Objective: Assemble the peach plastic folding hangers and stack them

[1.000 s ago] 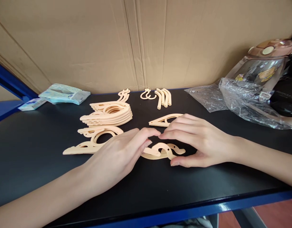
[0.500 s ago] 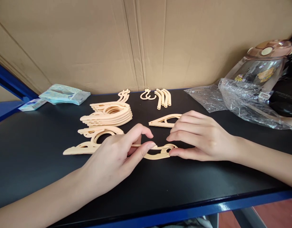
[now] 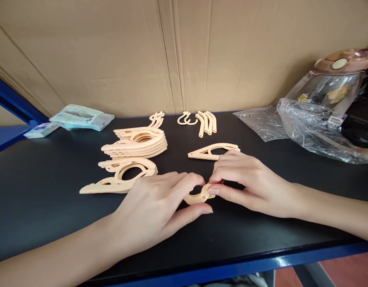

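Observation:
Between my hands is a cream plastic folding-hanger part [image 3: 193, 199], its curved end showing. My right hand [image 3: 244, 181] pinches the end of it between thumb and fingers. My left hand [image 3: 160, 203] curls around its other side, thumb stretched along the near edge; the fingers hide much of the part there. Just behind my right hand lies another hanger part [image 3: 202, 152], flat on the black table. To the left of my left hand sit a pair of hanger parts [image 3: 112, 185] and, farther back, a stack of matching parts [image 3: 136, 149].
Small hooks [image 3: 184, 118], curved strips [image 3: 206, 122] and thin pieces [image 3: 156, 119] lie along the back of the table [image 3: 52, 191]. A tissue pack [image 3: 82, 117] is at the back left. Clear plastic wrapping [image 3: 306, 127] and a water bottle [image 3: 330, 87] stand at the right, before a cardboard wall [image 3: 112, 52].
My right hand has shifted slightly left and toward me and now pinches the hanger part's end. The part has turned, and my left thumb has slid right along its near side.

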Available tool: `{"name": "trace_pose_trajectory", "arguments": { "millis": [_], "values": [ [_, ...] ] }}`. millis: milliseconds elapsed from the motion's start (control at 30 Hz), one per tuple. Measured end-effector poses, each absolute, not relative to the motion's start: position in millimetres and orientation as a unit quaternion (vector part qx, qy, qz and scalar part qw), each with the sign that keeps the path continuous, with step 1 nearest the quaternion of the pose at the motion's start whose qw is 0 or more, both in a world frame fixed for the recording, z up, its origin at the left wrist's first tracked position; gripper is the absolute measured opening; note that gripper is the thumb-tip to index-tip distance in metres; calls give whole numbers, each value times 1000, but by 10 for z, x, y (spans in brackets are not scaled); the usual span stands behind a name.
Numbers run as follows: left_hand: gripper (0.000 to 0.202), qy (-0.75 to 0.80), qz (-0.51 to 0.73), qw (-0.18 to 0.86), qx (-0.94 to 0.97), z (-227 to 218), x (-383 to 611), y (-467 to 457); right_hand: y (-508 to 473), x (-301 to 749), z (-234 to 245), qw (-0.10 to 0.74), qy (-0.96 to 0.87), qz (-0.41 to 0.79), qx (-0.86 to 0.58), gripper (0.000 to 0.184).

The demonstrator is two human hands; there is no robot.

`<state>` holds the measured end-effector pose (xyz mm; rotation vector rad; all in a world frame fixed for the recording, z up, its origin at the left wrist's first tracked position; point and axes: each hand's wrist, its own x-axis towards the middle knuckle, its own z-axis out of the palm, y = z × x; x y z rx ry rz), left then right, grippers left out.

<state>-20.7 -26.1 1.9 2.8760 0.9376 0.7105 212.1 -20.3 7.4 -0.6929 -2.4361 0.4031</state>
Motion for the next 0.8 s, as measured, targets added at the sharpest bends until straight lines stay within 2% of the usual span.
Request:
{"name": "trace_pose_trajectory", "arguments": {
  "millis": [133, 267, 367, 567, 800],
  "values": [
    [23, 271, 206, -26, 940, 27, -206, -244, -139, 2151, 77, 297, -911, 130, -255, 23],
    [22, 276, 200, -41, 939, 67, -244, -173, 40, 2244, 22, 298, -903, 32, -307, 12],
    [22, 279, 200, -40, 938, 79, -270, -135, 164, 2310, -45, 275, -907, -6, -320, 18],
    [19, 280, 198, -49, 938, 65, -285, -140, 228, 2334, -116, 197, -925, 32, -324, 38],
    [21, 299, 203, -51, 931, 75, -288, -133, 183, 2321, -89, 211, -909, 114, -342, 18]
  ]
}}
